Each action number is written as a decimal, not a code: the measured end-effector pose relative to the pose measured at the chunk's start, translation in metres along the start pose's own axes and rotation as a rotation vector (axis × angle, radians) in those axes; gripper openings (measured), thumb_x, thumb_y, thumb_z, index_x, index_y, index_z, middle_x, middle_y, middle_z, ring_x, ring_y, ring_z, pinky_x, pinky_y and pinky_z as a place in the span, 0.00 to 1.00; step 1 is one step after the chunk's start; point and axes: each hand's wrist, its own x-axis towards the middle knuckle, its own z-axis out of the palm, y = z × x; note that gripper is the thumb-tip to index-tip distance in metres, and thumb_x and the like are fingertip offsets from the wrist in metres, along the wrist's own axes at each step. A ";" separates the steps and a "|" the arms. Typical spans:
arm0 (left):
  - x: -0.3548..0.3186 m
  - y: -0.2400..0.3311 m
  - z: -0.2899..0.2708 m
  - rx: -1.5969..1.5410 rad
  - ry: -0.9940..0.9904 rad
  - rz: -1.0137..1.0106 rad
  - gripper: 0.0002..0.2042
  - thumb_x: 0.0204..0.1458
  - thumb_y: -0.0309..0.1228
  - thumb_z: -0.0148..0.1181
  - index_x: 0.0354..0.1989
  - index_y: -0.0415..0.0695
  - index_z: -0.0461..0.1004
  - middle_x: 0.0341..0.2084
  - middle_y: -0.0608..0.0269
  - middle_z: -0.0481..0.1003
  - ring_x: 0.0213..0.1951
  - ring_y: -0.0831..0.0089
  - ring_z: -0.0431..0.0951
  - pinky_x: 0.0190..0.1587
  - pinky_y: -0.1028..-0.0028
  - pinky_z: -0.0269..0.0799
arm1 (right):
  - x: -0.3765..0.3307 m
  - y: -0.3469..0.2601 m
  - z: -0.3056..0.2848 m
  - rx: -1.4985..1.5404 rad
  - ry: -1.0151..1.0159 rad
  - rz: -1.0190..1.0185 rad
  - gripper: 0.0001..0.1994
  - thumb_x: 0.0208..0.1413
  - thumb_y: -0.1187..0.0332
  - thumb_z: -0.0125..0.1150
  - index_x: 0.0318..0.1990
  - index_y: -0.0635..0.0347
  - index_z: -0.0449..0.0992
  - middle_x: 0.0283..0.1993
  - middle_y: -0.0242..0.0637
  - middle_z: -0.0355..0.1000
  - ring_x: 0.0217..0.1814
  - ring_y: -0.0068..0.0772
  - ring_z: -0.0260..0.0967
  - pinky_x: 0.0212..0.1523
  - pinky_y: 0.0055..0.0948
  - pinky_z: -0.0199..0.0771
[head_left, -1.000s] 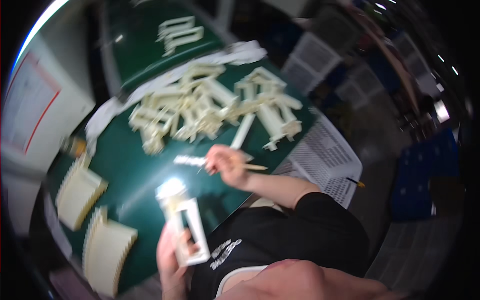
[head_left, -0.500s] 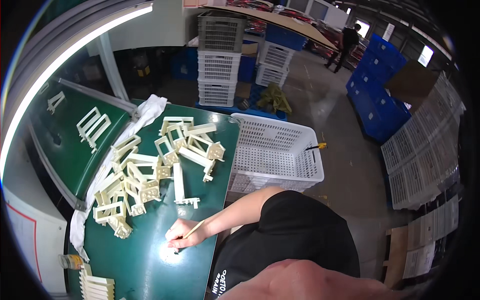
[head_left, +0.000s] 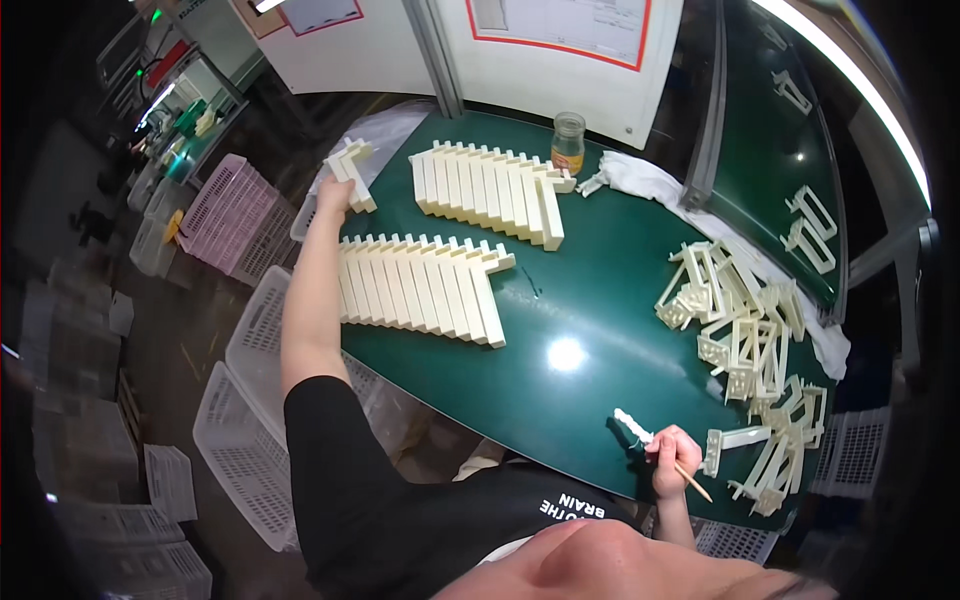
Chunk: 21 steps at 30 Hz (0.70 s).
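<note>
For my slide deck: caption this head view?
Left hand places cream plastic frames beside stacked rows; right hand holds a stick.

Bright in the middle, dark all round the rim. White glare spot on the shiny green surface (head_left: 600,330), from a lamp overhead. Long strip light (head_left: 850,90) glowing top right. Straight edges bent near the rim. Sharp, hardly any blur.

A small jar (head_left: 568,142) with an orange label stands at the green table's (head_left: 590,300) far edge, beside a crumpled white cloth (head_left: 640,178). White crates (head_left: 262,340) sit on the floor at left, near what seems a pink crate (head_left: 222,212).
</note>
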 end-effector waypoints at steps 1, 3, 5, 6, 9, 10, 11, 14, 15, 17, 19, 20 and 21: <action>-0.001 0.002 0.000 0.014 -0.042 -0.036 0.19 0.47 0.21 0.58 0.51 0.37 0.71 0.42 0.56 0.76 0.43 0.64 0.77 0.44 0.65 0.72 | 0.000 -0.001 0.000 0.020 -0.001 0.014 0.16 0.60 0.69 0.52 0.20 0.66 0.70 0.21 0.36 0.68 0.17 0.19 0.60 0.19 0.19 0.59; -0.005 0.010 0.024 0.015 -0.123 -0.069 0.20 0.47 0.21 0.58 0.51 0.37 0.70 0.41 0.56 0.76 0.43 0.64 0.77 0.43 0.65 0.72 | 0.000 -0.005 -0.002 0.004 -0.002 0.015 0.16 0.60 0.69 0.52 0.21 0.66 0.70 0.21 0.36 0.68 0.17 0.20 0.61 0.19 0.18 0.60; -0.022 0.024 0.070 -0.040 -0.249 -0.089 0.19 0.48 0.23 0.56 0.52 0.39 0.69 0.38 0.56 0.76 0.41 0.64 0.77 0.41 0.65 0.73 | -0.003 -0.015 -0.002 -0.025 0.012 -0.006 0.15 0.60 0.71 0.52 0.20 0.65 0.71 0.21 0.35 0.69 0.18 0.20 0.62 0.19 0.19 0.61; -0.024 0.022 0.075 -0.061 -0.361 -0.117 0.17 0.49 0.24 0.56 0.50 0.40 0.70 0.36 0.58 0.75 0.38 0.65 0.77 0.40 0.65 0.74 | -0.001 -0.021 -0.007 -0.124 -0.025 -0.031 0.13 0.57 0.74 0.51 0.20 0.65 0.72 0.21 0.36 0.69 0.18 0.23 0.64 0.21 0.21 0.63; -0.005 -0.003 0.055 0.151 -0.561 -0.264 0.12 0.51 0.33 0.56 0.43 0.46 0.69 0.32 0.66 0.69 0.36 0.68 0.73 0.38 0.62 0.76 | 0.027 -0.038 -0.024 -0.213 -0.163 -0.120 0.10 0.52 0.79 0.51 0.20 0.62 0.72 0.21 0.36 0.70 0.22 0.31 0.69 0.24 0.26 0.67; -0.005 -0.009 0.033 0.145 -0.526 -0.297 0.16 0.53 0.38 0.55 0.49 0.48 0.68 0.40 0.63 0.70 0.43 0.65 0.73 0.38 0.62 0.76 | 0.044 -0.044 -0.034 -0.259 -0.191 -0.153 0.09 0.52 0.79 0.51 0.21 0.62 0.72 0.21 0.36 0.70 0.23 0.30 0.69 0.25 0.26 0.68; -0.012 0.005 0.052 0.163 -0.529 -0.354 0.23 0.54 0.44 0.53 0.56 0.48 0.65 0.48 0.59 0.69 0.52 0.60 0.69 0.43 0.56 0.74 | 0.057 -0.047 -0.049 -0.239 -0.104 -0.181 0.10 0.53 0.78 0.52 0.21 0.61 0.71 0.22 0.36 0.70 0.25 0.30 0.69 0.27 0.27 0.69; 0.001 0.006 0.024 0.640 -0.310 0.036 0.30 0.55 0.48 0.53 0.64 0.47 0.58 0.58 0.55 0.64 0.59 0.59 0.64 0.57 0.54 0.62 | 0.141 -0.055 -0.102 -0.337 0.129 -0.396 0.09 0.64 0.69 0.47 0.33 0.62 0.72 0.35 0.34 0.72 0.28 0.18 0.62 0.30 0.17 0.64; 0.017 -0.002 0.000 0.831 -0.206 0.288 0.30 0.56 0.48 0.52 0.64 0.47 0.59 0.59 0.55 0.64 0.59 0.61 0.64 0.58 0.57 0.61 | 0.173 -0.063 -0.120 -0.441 0.180 -0.270 0.10 0.65 0.69 0.46 0.36 0.63 0.73 0.37 0.33 0.73 0.29 0.17 0.65 0.29 0.15 0.62; -0.093 0.101 0.082 0.158 -0.407 0.124 0.25 0.59 0.45 0.50 0.61 0.45 0.63 0.59 0.56 0.64 0.59 0.66 0.64 0.57 0.66 0.62 | 0.230 -0.039 -0.185 -0.651 0.323 -0.267 0.10 0.64 0.66 0.48 0.41 0.59 0.75 0.33 0.34 0.76 0.36 0.26 0.75 0.32 0.22 0.70; -0.172 0.152 0.077 0.023 -0.558 0.167 0.20 0.61 0.40 0.49 0.58 0.44 0.67 0.57 0.58 0.65 0.57 0.68 0.65 0.55 0.70 0.63 | 0.280 -0.024 -0.221 -1.220 0.406 -0.388 0.08 0.56 0.66 0.57 0.42 0.53 0.75 0.36 0.45 0.75 0.39 0.47 0.74 0.39 0.36 0.72; -0.208 0.167 0.077 0.011 -0.669 0.220 0.18 0.60 0.37 0.50 0.57 0.44 0.68 0.55 0.59 0.66 0.56 0.70 0.65 0.54 0.71 0.63 | 0.295 -0.009 -0.237 -1.353 0.470 -0.326 0.09 0.53 0.65 0.59 0.41 0.53 0.75 0.34 0.42 0.75 0.38 0.46 0.74 0.37 0.39 0.72; -0.242 0.178 0.078 -0.001 -0.783 0.274 0.17 0.59 0.33 0.50 0.56 0.43 0.69 0.53 0.60 0.68 0.55 0.71 0.66 0.54 0.72 0.63 | 0.303 0.012 -0.255 -1.354 0.474 -0.331 0.09 0.53 0.65 0.59 0.41 0.53 0.75 0.34 0.42 0.75 0.38 0.46 0.74 0.37 0.39 0.72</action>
